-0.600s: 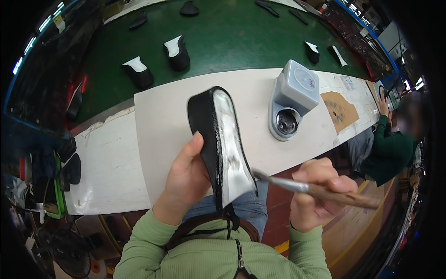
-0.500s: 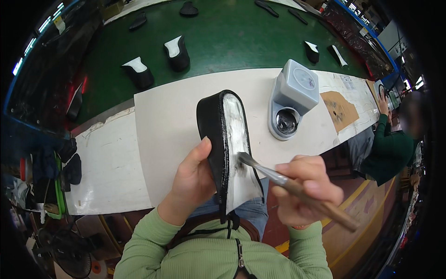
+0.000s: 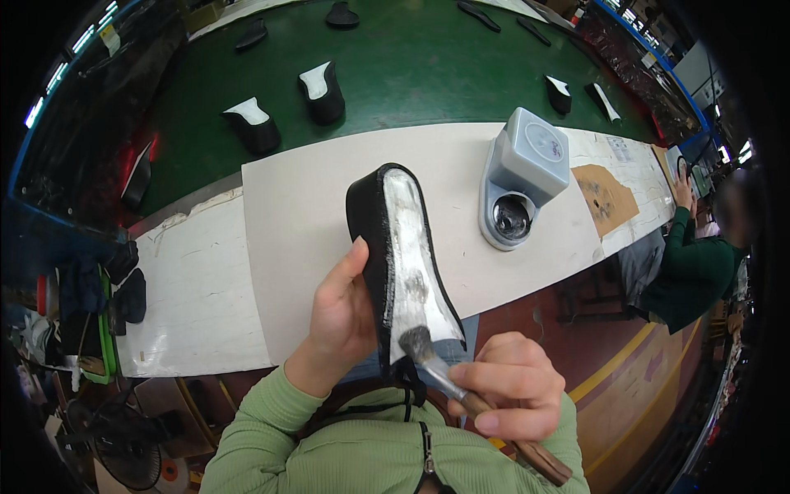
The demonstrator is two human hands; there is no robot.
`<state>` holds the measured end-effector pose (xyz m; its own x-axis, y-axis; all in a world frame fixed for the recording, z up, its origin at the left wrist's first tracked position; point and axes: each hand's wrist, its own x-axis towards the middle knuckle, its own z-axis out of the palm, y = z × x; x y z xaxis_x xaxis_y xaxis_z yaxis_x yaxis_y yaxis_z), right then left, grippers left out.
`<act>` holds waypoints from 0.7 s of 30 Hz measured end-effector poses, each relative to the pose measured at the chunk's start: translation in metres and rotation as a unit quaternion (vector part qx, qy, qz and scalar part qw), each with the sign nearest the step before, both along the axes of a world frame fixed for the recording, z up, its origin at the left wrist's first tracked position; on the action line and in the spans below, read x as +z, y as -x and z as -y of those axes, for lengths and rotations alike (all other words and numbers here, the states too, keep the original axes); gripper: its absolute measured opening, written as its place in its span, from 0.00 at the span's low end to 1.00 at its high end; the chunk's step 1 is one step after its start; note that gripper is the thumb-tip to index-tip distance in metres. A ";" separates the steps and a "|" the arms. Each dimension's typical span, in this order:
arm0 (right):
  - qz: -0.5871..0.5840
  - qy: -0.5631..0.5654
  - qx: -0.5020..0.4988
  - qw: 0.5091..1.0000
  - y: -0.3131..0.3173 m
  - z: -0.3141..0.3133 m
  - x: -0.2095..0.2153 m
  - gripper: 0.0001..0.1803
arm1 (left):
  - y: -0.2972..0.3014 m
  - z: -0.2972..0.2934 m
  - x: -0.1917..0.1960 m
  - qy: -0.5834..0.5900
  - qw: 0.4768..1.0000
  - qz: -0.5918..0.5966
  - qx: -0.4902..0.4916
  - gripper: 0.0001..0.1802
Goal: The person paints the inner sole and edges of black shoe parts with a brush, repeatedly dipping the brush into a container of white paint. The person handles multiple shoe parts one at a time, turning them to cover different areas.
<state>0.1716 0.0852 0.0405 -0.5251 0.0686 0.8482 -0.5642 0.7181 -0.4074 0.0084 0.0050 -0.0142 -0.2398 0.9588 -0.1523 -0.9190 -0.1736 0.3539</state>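
The left hand (image 3: pixel 346 317) is curled around the black shoe upper on its pale grey last (image 3: pixel 399 259), thumb up along its dark side. The shoe is held above the white board table (image 3: pixel 304 222), bottom face upward, its long axis running away from the person, rounded end far, narrower end near the chest. The right hand (image 3: pixel 506 387) is closed around the wooden-handled brush (image 3: pixel 461 387), whose grey bristles touch the near end of the shoe's pale sole. Beyond the right hand stands a pale blue-grey box-shaped dispenser (image 3: pixel 522 185) with a round well; further right lies a brown paper sheet (image 3: pixel 605 198).
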 end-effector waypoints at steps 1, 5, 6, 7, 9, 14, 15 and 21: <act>0.011 0.005 0.011 1.000 -0.002 0.000 0.002 0.20 | 0.001 0.000 -0.001 0.009 1.000 -0.009 0.006 0.31; 0.043 0.239 0.024 0.970 -0.005 -0.004 0.010 0.20 | 0.005 -0.001 -0.001 -0.004 1.000 -0.017 0.015 0.32; 0.023 0.259 -0.030 0.965 -0.004 -0.005 0.010 0.20 | 0.005 0.000 -0.001 -0.018 1.000 -0.016 -0.005 0.33; 0.000 0.276 -0.085 0.957 -0.003 -0.007 0.011 0.20 | 0.004 0.000 0.000 -0.028 0.999 -0.031 -0.017 0.33; 0.015 0.141 -0.126 0.982 0.001 -0.015 0.011 0.23 | 0.003 -0.001 0.004 -0.047 0.995 -0.074 -0.044 0.33; 0.037 -0.019 -0.064 0.997 0.005 -0.009 0.006 0.18 | 0.001 -0.002 0.008 -0.117 0.992 -0.002 -0.042 0.32; 0.021 -0.036 -0.051 0.998 0.005 -0.007 0.005 0.17 | 0.004 -0.003 0.007 -0.128 0.991 0.022 -0.036 0.32; 0.120 0.235 0.078 0.962 -0.007 -0.004 0.018 0.21 | 0.009 -0.005 0.004 -0.142 0.982 0.111 -0.063 0.35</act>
